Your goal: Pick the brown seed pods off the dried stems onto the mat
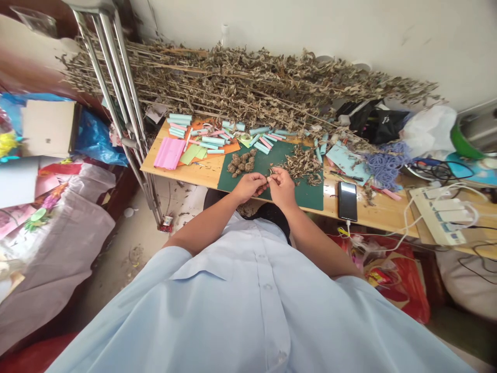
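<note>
My left hand and my right hand meet over the front edge of a green mat. Both are closed, fingertips pinched together on small bits of dried leaf, mostly hidden by the fingers. Just beyond my left hand sits a cluster of brown balls of crumpled dried leaf. A loose heap of dried leaves lies on the mat beyond my right hand.
Long bundles of dried stalks line the wall behind blue and pink paper rolls. A charging phone and power strip are on the right of the wooden table. A metal crutch stands left.
</note>
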`<move>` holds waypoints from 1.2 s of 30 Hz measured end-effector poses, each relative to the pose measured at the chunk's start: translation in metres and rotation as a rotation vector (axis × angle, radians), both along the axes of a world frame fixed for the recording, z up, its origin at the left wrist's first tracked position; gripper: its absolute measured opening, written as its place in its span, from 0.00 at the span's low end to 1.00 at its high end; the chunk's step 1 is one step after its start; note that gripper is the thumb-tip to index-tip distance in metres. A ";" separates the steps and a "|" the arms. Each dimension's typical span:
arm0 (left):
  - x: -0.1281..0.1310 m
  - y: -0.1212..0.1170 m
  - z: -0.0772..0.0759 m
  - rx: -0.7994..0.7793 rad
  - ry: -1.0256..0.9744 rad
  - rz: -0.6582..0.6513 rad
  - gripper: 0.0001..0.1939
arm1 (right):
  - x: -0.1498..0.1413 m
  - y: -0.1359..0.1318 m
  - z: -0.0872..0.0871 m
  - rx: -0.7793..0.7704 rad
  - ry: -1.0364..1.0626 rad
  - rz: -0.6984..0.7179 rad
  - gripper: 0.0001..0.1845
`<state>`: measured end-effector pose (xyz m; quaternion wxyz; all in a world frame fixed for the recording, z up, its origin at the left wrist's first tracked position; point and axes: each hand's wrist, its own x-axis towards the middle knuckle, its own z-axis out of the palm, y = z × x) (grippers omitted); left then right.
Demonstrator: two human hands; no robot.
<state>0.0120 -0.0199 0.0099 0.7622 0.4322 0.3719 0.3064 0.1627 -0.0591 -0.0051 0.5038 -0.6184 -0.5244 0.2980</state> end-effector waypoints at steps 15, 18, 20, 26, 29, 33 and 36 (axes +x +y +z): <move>0.002 0.002 -0.004 -0.002 -0.008 0.019 0.07 | -0.006 -0.002 -0.007 0.044 -0.116 -0.126 0.16; 0.002 0.003 -0.004 -0.004 -0.001 0.013 0.07 | -0.005 -0.002 -0.005 0.045 -0.109 -0.125 0.16; 0.002 0.003 -0.004 -0.008 0.000 0.011 0.07 | -0.005 -0.003 -0.004 0.042 -0.091 -0.127 0.16; 0.003 0.003 -0.002 -0.022 0.004 0.013 0.07 | -0.006 -0.003 -0.001 0.029 -0.046 -0.146 0.16; 0.002 0.004 -0.001 -0.032 0.017 0.013 0.07 | -0.006 -0.003 0.002 0.017 -0.016 -0.161 0.16; 0.001 0.005 -0.004 -0.060 0.007 0.018 0.07 | 0.002 0.002 0.010 0.016 0.021 -0.232 0.17; 0.001 0.006 -0.006 -0.066 -0.034 0.017 0.08 | 0.011 0.006 0.017 0.044 0.026 -0.245 0.18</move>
